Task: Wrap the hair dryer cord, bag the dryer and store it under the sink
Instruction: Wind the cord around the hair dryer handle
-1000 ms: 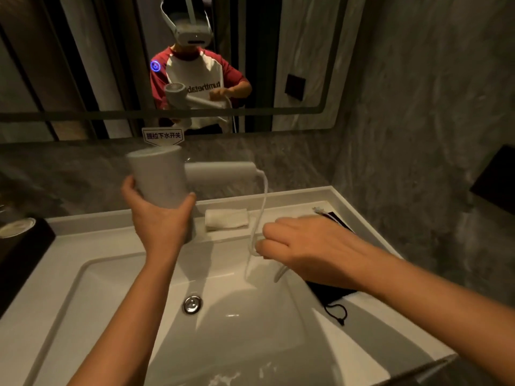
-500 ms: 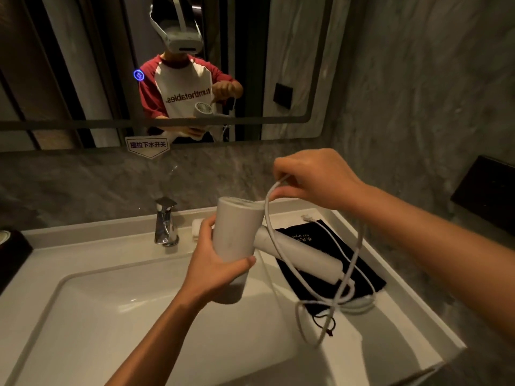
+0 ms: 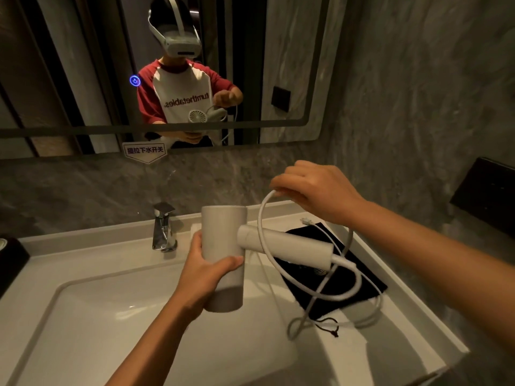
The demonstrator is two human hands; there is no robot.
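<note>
My left hand (image 3: 204,270) grips the barrel of the white hair dryer (image 3: 224,246) above the sink basin, with the handle pointing right. My right hand (image 3: 315,190) pinches the white cord (image 3: 281,271) above the handle. The cord arcs down across the handle in a loose loop and trails onto the counter. The black drawstring bag (image 3: 359,282) lies flat on the counter under the handle and cord, its drawstring end toward the front edge.
The white sink (image 3: 83,330) fills the lower left, with a chrome faucet (image 3: 164,229) behind it. A mirror (image 3: 83,65) hangs above the grey stone wall. A dark box (image 3: 490,190) is mounted on the right wall. A dark object (image 3: 11,260) sits at the counter's left edge.
My right hand rose from counter level with the cord to above the handle, forming a loop. My left hand lowered the dryer over the basin and turned its handle toward the bag.
</note>
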